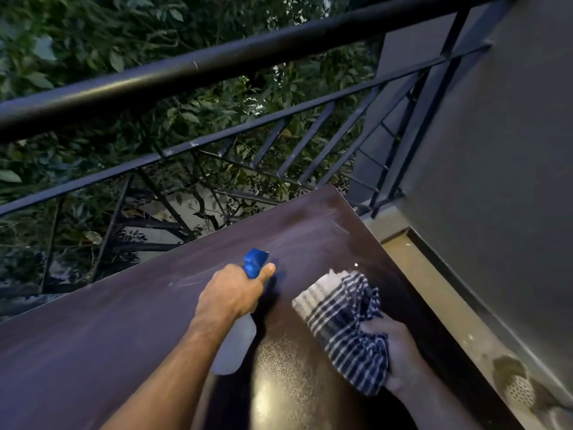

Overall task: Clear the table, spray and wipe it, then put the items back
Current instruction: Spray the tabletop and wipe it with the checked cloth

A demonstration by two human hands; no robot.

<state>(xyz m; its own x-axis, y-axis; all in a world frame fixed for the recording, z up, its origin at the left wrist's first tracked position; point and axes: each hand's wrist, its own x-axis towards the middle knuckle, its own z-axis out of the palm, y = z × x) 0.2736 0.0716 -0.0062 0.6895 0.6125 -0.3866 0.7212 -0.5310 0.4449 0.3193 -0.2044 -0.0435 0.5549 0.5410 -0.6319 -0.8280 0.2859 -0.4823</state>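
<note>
Head view, my left hand [231,294] grips the spray bottle [237,339], blue nozzle at 12 o'clock over the brown table [93,352], my right hand [400,358] at 3 o'clock of it clutches the checked cloth [344,318], cloth resting on the tabletop, black railing [217,62] beyond at 12 o'clock.

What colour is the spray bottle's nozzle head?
Blue, on the spray bottle, clearest in the head view.

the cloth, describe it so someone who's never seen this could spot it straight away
Start at the dark brown table beside the black metal railing. Near the table's right edge, the right hand grips a bunched cloth lifted over the surface. It is white with dark blue checked stripes, the only patterned, soft thing here, unlike the blue-topped spray bottle in the left hand.
</note>
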